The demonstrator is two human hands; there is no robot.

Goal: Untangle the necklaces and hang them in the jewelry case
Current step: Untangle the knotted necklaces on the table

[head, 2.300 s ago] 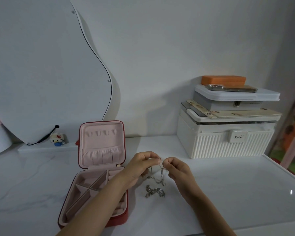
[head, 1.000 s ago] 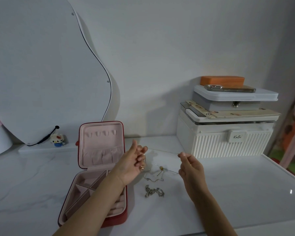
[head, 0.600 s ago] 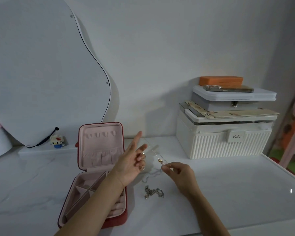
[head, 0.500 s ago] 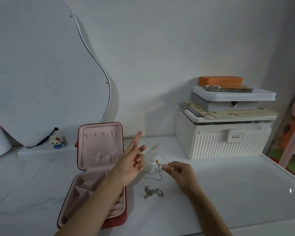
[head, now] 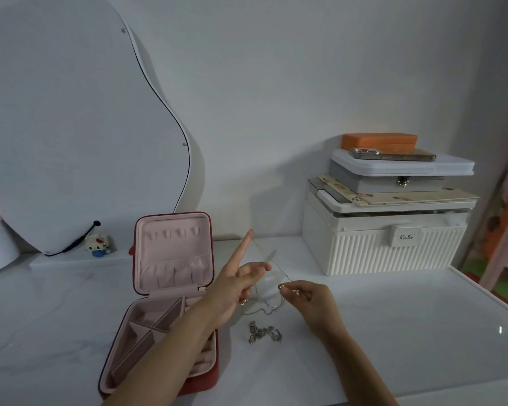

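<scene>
The left hand [head: 232, 291] is reaching out above the tabletop [head: 393, 332] with its pointer finger sticking straight up and forward. Its other fingers are bending loosely. A thin gold chain [head: 272, 263] is running from near that fingertip down to the right hand [head: 307, 297]. I cannot tell just how the chain is catching on the left fingers. A small gold piece is showing at the lower left fingers.

The right hand is curling its fingers and pinching the low end of the gold chain between thumb and finger. The two hands are apart, with the chain stretching between them.

A thin silver chain [head: 264, 309] is lying loosely on the tabletop under and between the hands. A darker silver pile of jewelry [head: 264, 334] is sitting just in front of it, nearer the person.

The red jewelry case [head: 165, 303] is lying open, left of the hands. Its pink lid is standing up, with small hooks and a pocket. The left arm is crossing over its tray. I am seeing only dividers in the tray.
</scene>
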